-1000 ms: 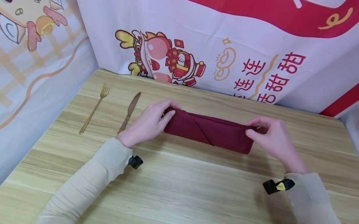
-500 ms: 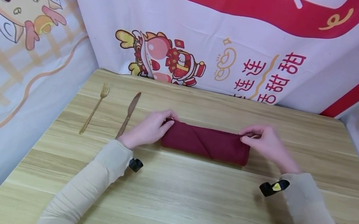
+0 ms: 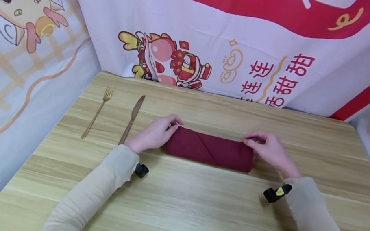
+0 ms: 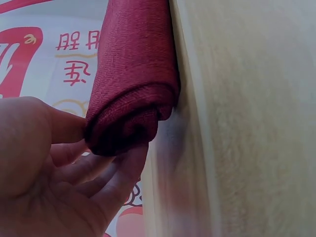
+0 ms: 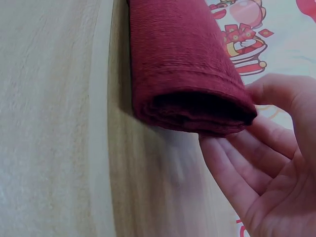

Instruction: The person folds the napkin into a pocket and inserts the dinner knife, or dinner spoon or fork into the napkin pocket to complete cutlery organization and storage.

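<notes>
A dark red cloth napkin (image 3: pixel 209 148), rolled into a flat tube with a slanting fold line, lies crosswise in front of me. My left hand (image 3: pixel 157 132) grips its left end, thumb on the near face and fingers behind and beneath. Spiral layers of the roll (image 4: pixel 133 113) show at that end in the left wrist view. At the opposite end my right hand (image 3: pixel 268 149) pinches the upper edge. In the right wrist view the roll's hollow end (image 5: pixel 192 111) faces the camera, with fingertips under it.
A gold fork (image 3: pixel 98 112) and a brownish knife (image 3: pixel 132 118) lie on the wooden table (image 3: pixel 189 215), left of the napkin; the left wrist is close to the knife's handle. Printed curtains (image 3: pixel 237 29) hang behind the table and at its sides.
Both hands have brought the rolled napkin nearer to me and lower. The right hand has also shifted slightly left. Fork and knife have stayed in place.
</notes>
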A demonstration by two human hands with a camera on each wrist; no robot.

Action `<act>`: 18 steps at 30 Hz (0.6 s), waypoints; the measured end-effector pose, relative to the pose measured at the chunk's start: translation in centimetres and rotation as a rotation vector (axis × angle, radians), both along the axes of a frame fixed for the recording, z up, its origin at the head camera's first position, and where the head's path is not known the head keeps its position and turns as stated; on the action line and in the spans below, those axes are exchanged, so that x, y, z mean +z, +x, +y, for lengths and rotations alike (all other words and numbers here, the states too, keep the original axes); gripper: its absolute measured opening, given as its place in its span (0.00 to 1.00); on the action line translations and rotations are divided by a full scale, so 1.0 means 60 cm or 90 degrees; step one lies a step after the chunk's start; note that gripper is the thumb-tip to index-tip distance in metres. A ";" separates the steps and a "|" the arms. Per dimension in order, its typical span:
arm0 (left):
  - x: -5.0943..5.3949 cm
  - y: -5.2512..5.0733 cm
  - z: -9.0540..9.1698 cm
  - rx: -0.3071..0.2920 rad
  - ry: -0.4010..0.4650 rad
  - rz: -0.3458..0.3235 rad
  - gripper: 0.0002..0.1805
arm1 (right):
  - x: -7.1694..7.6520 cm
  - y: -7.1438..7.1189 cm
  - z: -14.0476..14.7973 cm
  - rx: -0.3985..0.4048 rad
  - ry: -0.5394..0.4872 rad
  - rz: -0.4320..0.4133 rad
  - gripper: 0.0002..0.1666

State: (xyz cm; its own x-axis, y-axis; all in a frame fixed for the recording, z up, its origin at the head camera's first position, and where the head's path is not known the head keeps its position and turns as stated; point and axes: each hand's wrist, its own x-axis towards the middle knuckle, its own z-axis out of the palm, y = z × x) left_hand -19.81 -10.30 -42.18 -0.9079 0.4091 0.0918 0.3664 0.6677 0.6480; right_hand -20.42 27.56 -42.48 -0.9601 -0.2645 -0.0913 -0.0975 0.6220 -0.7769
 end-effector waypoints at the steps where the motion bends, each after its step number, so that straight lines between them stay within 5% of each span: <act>1: -0.002 -0.001 -0.001 0.005 0.000 -0.008 0.15 | -0.001 -0.001 0.001 -0.001 -0.002 -0.001 0.20; 11: 0.000 0.006 -0.015 0.067 0.014 -0.074 0.23 | -0.012 -0.004 0.013 -0.010 -0.004 0.034 0.26; 18: 0.010 0.027 -0.028 0.094 -0.002 -0.043 0.12 | 0.000 0.011 0.021 -0.016 -0.013 0.041 0.28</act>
